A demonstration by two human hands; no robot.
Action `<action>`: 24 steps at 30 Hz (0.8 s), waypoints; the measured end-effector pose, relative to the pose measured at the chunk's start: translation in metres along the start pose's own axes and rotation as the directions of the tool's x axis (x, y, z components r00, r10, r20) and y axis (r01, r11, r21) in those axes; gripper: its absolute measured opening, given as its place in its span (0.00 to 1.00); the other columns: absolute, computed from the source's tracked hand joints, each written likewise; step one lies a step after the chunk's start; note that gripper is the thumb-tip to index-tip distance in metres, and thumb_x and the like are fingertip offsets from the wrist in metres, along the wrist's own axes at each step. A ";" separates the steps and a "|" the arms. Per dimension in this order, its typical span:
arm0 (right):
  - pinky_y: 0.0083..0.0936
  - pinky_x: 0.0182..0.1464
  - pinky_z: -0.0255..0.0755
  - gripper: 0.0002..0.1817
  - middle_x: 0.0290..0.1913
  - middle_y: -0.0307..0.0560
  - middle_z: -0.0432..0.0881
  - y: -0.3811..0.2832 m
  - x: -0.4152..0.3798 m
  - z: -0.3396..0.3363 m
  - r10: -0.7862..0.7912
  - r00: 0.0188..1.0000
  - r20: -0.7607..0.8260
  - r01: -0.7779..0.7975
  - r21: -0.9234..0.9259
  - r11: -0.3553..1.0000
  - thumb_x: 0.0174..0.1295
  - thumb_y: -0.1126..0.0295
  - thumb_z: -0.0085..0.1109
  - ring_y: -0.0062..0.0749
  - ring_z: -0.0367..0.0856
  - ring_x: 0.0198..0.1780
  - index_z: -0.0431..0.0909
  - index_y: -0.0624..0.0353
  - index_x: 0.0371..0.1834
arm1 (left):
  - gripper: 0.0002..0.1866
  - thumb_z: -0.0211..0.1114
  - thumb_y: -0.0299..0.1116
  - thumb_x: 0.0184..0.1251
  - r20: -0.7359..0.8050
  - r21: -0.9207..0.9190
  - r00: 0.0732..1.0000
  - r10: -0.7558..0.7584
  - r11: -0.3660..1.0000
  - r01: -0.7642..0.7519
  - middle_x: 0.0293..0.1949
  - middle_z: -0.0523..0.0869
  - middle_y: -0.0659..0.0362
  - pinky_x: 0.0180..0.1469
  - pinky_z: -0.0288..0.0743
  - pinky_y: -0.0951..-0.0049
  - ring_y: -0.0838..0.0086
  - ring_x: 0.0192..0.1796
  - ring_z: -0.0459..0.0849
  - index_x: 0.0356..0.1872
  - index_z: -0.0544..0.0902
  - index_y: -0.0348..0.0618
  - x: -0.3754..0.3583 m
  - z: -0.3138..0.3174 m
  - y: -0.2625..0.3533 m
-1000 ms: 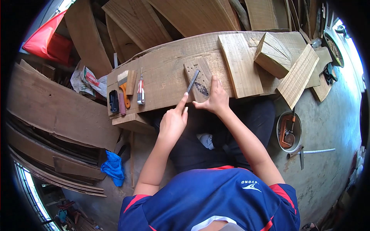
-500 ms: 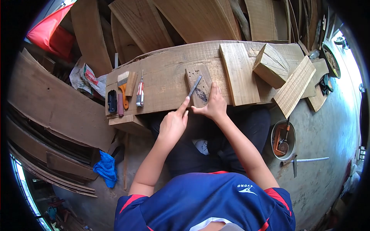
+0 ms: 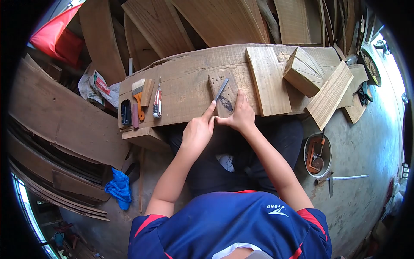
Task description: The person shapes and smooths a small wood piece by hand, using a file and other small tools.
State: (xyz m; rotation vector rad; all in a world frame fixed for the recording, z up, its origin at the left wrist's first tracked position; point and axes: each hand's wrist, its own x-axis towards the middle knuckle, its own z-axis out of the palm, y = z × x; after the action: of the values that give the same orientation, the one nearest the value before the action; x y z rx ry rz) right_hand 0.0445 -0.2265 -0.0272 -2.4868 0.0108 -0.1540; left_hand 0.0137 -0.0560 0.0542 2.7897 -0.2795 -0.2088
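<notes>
My left hand (image 3: pixel 197 132) is closed round the handle of a flat steel tool that looks like a chisel (image 3: pixel 221 90), its index finger stretched along it. The blade points away from me and lies over a small wooden block (image 3: pixel 233 86) with several dark holes and a blackened patch. My right hand (image 3: pixel 242 115) grips this block, thumb at its near edge and fingers along its right side. The block rests on a thick wooden plank (image 3: pixel 185 86) across the front of my legs. The chisel's handle is mostly hidden in my left hand.
On the plank's left lie a screwdriver (image 3: pixel 158 102), a brush (image 3: pixel 138 93) and a black holder (image 3: pixel 125 113). A board (image 3: pixel 269 82), a thick block (image 3: pixel 303 73) and a slanted offcut (image 3: pixel 331 95) sit on the right. A bucket (image 3: pixel 328 159) with tools stands on the floor.
My left hand has slid the chisel slightly forward and to the right over the block. My right hand keeps its hold on the block.
</notes>
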 end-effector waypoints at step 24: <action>0.43 0.64 0.74 0.77 0.68 0.75 0.68 0.004 0.000 -0.001 -0.042 0.999 0.002 0.042 -0.007 0.999 0.26 0.32 0.79 0.62 0.73 0.67 0.51 0.76 0.74 | 0.30 0.60 0.39 0.73 -0.016 -0.023 1.000 0.013 1.000 -0.013 0.26 0.85 0.42 0.35 0.80 0.47 0.44 0.32 0.86 0.74 0.65 0.66 0.007 0.005 0.002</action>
State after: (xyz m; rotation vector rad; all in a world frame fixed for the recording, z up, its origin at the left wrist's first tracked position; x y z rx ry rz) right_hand 0.0446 -0.2304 -0.0284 -2.4950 -0.0415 -0.1689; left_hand 0.0192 -0.0612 0.0493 2.7648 -0.2899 -0.1856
